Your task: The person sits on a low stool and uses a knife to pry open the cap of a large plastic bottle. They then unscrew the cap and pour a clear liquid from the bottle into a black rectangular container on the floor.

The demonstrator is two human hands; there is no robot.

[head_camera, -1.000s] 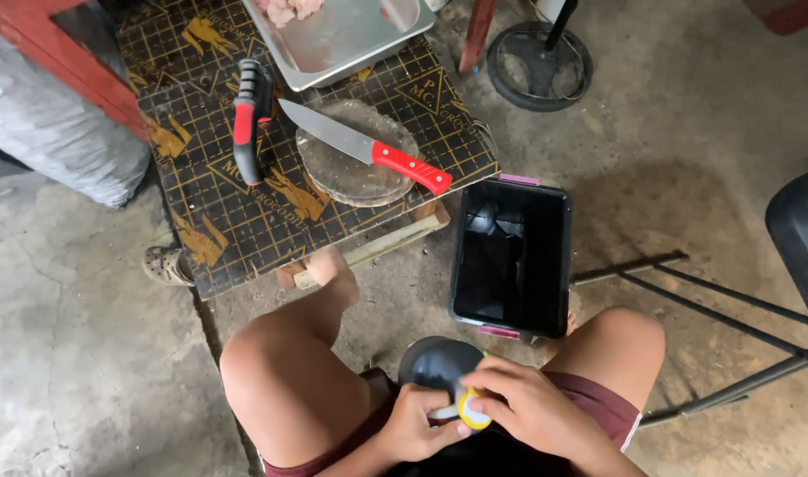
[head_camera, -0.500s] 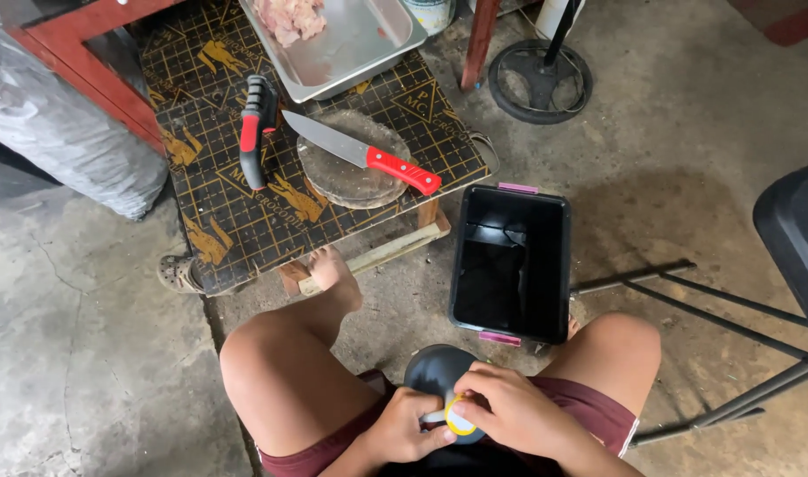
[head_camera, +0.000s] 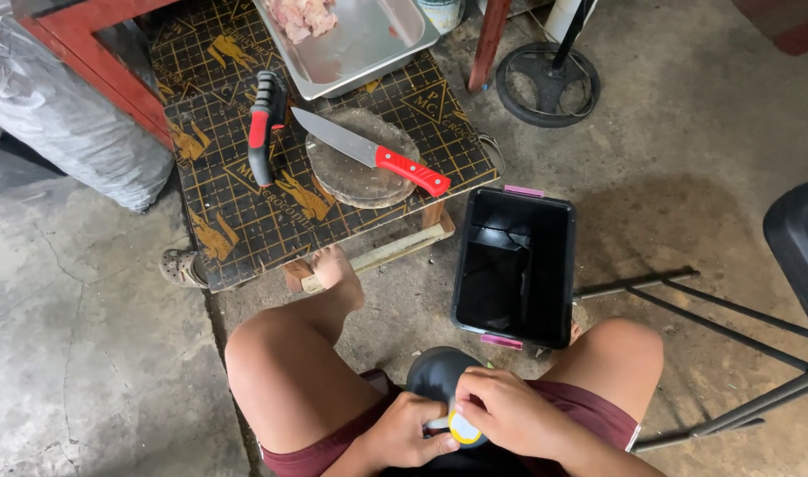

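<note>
Black mat [head_camera: 245, 212] under the chopping block, printed with yellow grid lines and emblems; grey plastic sack [head_camera: 60, 106] at left.

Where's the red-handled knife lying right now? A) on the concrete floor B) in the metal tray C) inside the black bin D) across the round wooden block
D: the red-handled knife lies across the round wooden block on the patterned mat, apart from the black bin and metal tray.
</note>
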